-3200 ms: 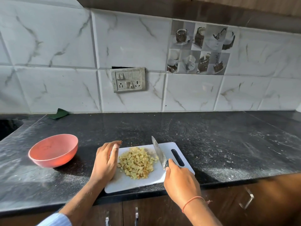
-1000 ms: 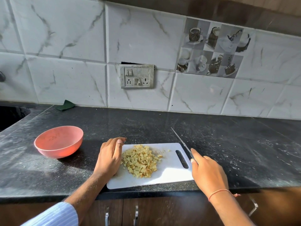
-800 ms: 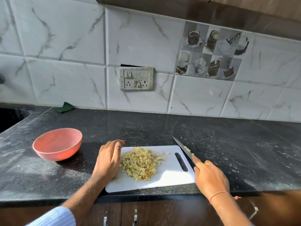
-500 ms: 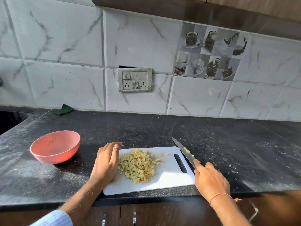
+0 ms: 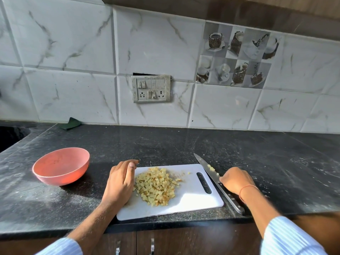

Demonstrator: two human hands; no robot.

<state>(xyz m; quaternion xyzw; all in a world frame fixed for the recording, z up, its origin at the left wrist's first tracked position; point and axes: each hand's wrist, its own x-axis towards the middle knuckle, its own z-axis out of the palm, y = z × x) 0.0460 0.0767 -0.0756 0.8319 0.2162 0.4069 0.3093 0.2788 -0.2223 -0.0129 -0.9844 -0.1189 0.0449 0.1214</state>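
The right grip (image 5: 237, 181) sits on the knife (image 5: 204, 165) where blade meets handle, fingers curled down over it. Most of the handle shows bare behind the wrist, and I cannot tell whether the fingers pinch the knife or only rest on it. The knife lies on the tabletop (image 5: 165, 142), just beside the right edge of the board (image 5: 191, 197). Its long axis runs slantwise: the tip points away and to the left, toward the wall, and the handle end points toward the near edge. A few diced bits cling to the blade.

The left grip (image 5: 120, 183) stands on its side at the board's left edge with its fingers loosely bent, holding nothing, right against the pile (image 5: 156, 184) of pale yellow cubes (some browned). A pink bowl (image 5: 60, 168) stands well to the left of the board.
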